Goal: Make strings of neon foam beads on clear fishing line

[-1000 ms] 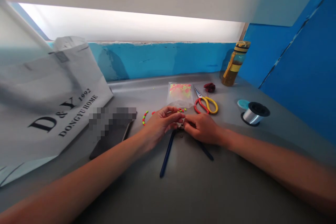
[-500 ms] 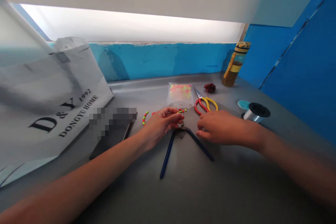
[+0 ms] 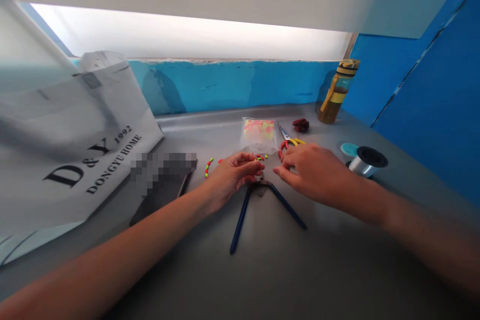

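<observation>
My left hand (image 3: pixel 232 177) is closed in a pinch, its fingertips above the head of dark-blue-handled pliers (image 3: pixel 242 217) lying spread on the table. What it pinches is too small to make out. Red and yellow-green beads (image 3: pixel 209 166) curve along the table to its left, and more beads (image 3: pixel 262 157) show just past its fingertips. My right hand (image 3: pixel 313 170) hovers right of the pliers, thumb and forefinger drawn together; anything between them is hidden. Behind its knuckles, scissors (image 3: pixel 285 135) with red and yellow handles are partly covered.
A clear bag of beads (image 3: pixel 258 135) lies beyond the hands. At right are a spool of clear line (image 3: pixel 363 164), a turquoise disc (image 3: pixel 349 149), a dark red bundle (image 3: pixel 300 125) and a bottle (image 3: pixel 337 95). A dark flat object (image 3: pixel 161 190) and a white bag (image 3: pixel 93 150) stand left.
My right hand has risen slightly away from the table and moved up the view, now covering more of the scissors' handles. The left hand keeps its pinch in nearly the same place.
</observation>
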Demonstrator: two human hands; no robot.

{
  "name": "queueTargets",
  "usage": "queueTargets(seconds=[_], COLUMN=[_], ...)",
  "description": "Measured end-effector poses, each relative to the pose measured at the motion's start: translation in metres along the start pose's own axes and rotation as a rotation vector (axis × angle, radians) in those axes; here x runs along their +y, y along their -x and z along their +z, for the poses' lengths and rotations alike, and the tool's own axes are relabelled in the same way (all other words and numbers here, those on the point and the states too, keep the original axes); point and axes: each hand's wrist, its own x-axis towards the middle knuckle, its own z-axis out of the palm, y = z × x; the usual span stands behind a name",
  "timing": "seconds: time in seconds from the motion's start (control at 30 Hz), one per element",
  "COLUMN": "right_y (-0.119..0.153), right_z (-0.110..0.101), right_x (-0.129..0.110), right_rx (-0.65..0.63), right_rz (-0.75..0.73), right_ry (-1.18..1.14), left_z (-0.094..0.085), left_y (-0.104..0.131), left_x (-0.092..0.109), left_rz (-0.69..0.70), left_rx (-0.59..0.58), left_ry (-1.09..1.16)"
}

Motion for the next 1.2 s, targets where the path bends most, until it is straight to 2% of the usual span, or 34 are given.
queueTargets(seconds=[0.07,0.13,0.17,0.23,0.3,0.37,0.57,0.7,0.9,1.0,1.1,1.2], right_y=[0.000,0.000,0.000,0.001,0.002,0.001,-0.003,0.001,0.014,0.019,0.020,0.016], right_z=[-0.004,-0.004,-0.004,0.000,0.005,0.011,0.016,0.001,-0.040,-0.058,-0.065,-0.064], right_x=[-0.001,-0.003,-0.003,-0.003,-0.002,-0.001,0.002,0.004,0.007,0.012,0.019,0.022], right_rx=[0.097,0.122,0.079,-0.106,-0.324,-0.457,-0.565,-0.594,-0.629,-0.521,-0.245,-0.003], right_rz=[0.003,0.023,0.037,0.034,-0.025,-0.079,-0.089,-0.078,-0.042,-0.011,0.086,0.207], right_ry=[-0.044,-0.059,-0.055,-0.046,-0.048,-0.055,-0.109,-0.236,-0.529,-0.579,-0.540,-0.453], left_z=[0.001,0.001,0.001,-0.001,-0.002,-0.003,-0.004,-0.003,-0.004,-0.004,-0.005,-0.004], left_y=[0.001,0.001,0.001,0.000,0.000,-0.001,-0.002,-0.001,-0.001,-0.002,-0.003,-0.002], left_x=[0.001,0.001,0.001,0.001,0.000,0.000,0.000,0.001,0.002,0.001,0.001,0.002], left_rz=[-0.007,-0.012,-0.011,-0.010,-0.012,-0.018,-0.023,-0.025,-0.031,-0.044,-0.047,-0.061], left_rx=[0.002,0.003,0.002,-0.001,-0.006,-0.012,-0.017,-0.031,-0.036,-0.036,-0.040,-0.046], left_ry=[-0.002,-0.004,-0.002,0.000,-0.003,-0.011,-0.025,-0.033,-0.038,-0.035,-0.044,-0.069])
